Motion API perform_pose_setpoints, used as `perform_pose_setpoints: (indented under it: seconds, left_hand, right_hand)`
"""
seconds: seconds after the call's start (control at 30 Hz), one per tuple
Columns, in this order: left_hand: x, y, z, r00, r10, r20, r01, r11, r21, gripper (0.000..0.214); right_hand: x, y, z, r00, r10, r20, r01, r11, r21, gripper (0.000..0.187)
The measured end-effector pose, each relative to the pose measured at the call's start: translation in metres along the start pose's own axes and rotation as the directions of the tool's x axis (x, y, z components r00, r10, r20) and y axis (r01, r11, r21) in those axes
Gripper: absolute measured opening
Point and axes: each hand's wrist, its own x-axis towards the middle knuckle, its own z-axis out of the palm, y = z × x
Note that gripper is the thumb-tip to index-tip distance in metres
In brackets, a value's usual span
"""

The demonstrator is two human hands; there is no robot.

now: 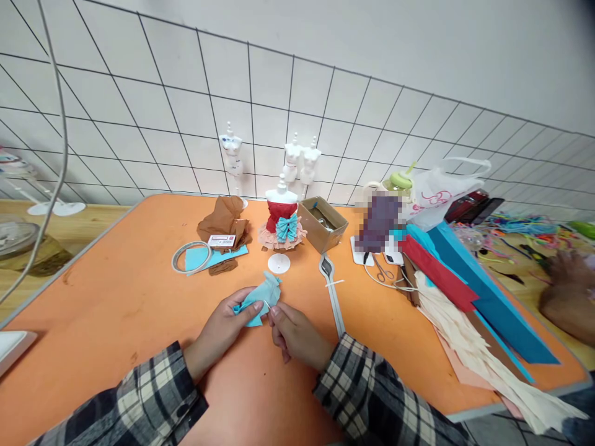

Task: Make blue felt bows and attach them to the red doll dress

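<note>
My left hand point(225, 325) is closed around a gathered piece of light-blue crepe paper point(267, 291), the thumb pressing on its front. My right hand point(297, 334) pinches a thin white strip at the paper's right side; whether it also grips the paper is hidden by the fingers. Straight behind my hands stands a small white dress form point(280, 195) on a round base point(279, 263). It wears a red bodice point(279, 214), a ruffled peach skirt point(267, 236) and a blue pleated bow point(287, 228).
A cardboard box point(332, 232) stands right of the dress form. Brown crepe paper point(222, 217) and a ring-shaped roll point(174, 260) lie left. On the right are scissors point(383, 272), a pixelated dark object point(381, 220) and cream strips point(465, 328). Another person's hand point(569, 279) rests far right.
</note>
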Motion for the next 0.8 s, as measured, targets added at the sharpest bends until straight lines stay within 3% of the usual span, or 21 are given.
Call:
perform_pose_setpoints:
  seconds: [0.3, 0.53, 0.8]
  left_hand:
    - [0.000, -0.005, -0.001, 1.000, 0.006, 0.018, -0.007, 1.000, 0.029, 0.037]
    - [0.000, 0.003, 0.001, 1.000, 0.004, -0.016, -0.003, 0.999, 0.049, 0.032]
    - [0.000, 0.005, 0.002, 1.000, -0.001, 0.004, 0.001, 1.000, -0.012, 0.032]
  right_hand:
    - [0.001, -0.001, 0.000, 1.000, 0.001, -0.016, -0.002, 0.999, -0.045, 0.040]
    - [0.002, 0.002, -0.001, 1.000, 0.009, -0.012, -0.009, 1.000, -0.029, 0.039]
    - [0.000, -0.001, -0.001, 0.999, 0.035, 0.003, -0.035, 0.999, 0.001, 0.038]
